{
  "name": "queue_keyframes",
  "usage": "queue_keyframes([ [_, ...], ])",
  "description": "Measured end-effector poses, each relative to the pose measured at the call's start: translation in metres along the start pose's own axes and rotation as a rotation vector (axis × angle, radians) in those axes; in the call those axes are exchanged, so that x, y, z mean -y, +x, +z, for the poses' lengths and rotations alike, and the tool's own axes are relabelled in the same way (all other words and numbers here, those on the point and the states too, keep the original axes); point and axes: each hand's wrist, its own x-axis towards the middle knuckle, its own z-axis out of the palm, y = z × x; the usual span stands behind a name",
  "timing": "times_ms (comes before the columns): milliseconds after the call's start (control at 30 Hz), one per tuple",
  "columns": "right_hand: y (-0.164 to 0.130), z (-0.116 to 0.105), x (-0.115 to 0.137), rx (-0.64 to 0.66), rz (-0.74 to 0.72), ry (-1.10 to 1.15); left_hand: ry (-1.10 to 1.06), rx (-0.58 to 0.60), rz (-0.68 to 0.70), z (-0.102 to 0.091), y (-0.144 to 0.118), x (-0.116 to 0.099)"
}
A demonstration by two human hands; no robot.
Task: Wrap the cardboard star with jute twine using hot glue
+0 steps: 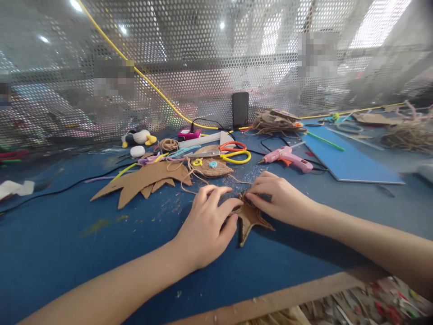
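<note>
A small brown cardboard star [249,217] lies on the blue table, with twine running along its edges. My left hand [211,225] pinches one arm of the star between thumb and forefinger, its other fingers raised. At the star's upper side, the fingertips of my right hand [270,194] are closed on the twine against the edge; the exact grip is partly hidden. A loose strand of twine [240,180] leads from behind my left hand towards my right. Just beyond lies a twine-covered piece [219,170] with a yellow and a blue ring on it.
Scissors [233,155] lie across the twine-covered piece. A pink glue gun [287,159] rests to the right, near a blue board [355,158]. Spiky cut cardboard [142,180] lies left. A black phone [240,109] leans on the perforated metal screen [203,54].
</note>
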Motion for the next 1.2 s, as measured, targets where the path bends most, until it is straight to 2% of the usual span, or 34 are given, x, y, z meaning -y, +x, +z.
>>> queue_keyframes([
  [367,0.0002,0.0044,0.0004,-0.001,0.064,0.083,0.054,0.023,-0.001,0.0007,0.0006,0.0002],
  [533,0.0031,0.0083,0.0005,-0.043,0.077,0.162,-0.023,0.021,0.028,-0.0013,0.0017,-0.001],
  [833,0.0066,0.0035,0.0027,-0.004,0.141,0.163,-0.158,0.055,0.038,-0.0022,0.0012,0.0014],
  [1200,0.0071,0.0071,0.0022,0.009,0.193,0.186,-0.113,0.047,0.058,-0.0045,0.0032,-0.0021],
])
